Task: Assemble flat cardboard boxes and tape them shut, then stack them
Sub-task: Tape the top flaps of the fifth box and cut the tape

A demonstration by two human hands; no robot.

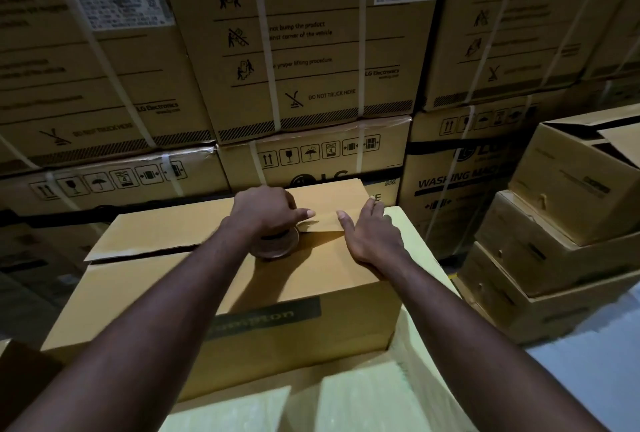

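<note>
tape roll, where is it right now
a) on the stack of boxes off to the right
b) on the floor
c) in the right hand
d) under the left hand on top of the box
d: the left hand grips the tape roll against the top of the box, while the right hand lies flat on the flap beside it.

Dim warehouse light, wide-angle view.
Light from above brightens the box (311, 275) top; the left hand (266, 210) and tape roll (277, 245) throw soft shadows onto it. Stacked cartons (311, 50) behind stay dark, their lines bowed and print blurred toward the left and right edges.
</note>
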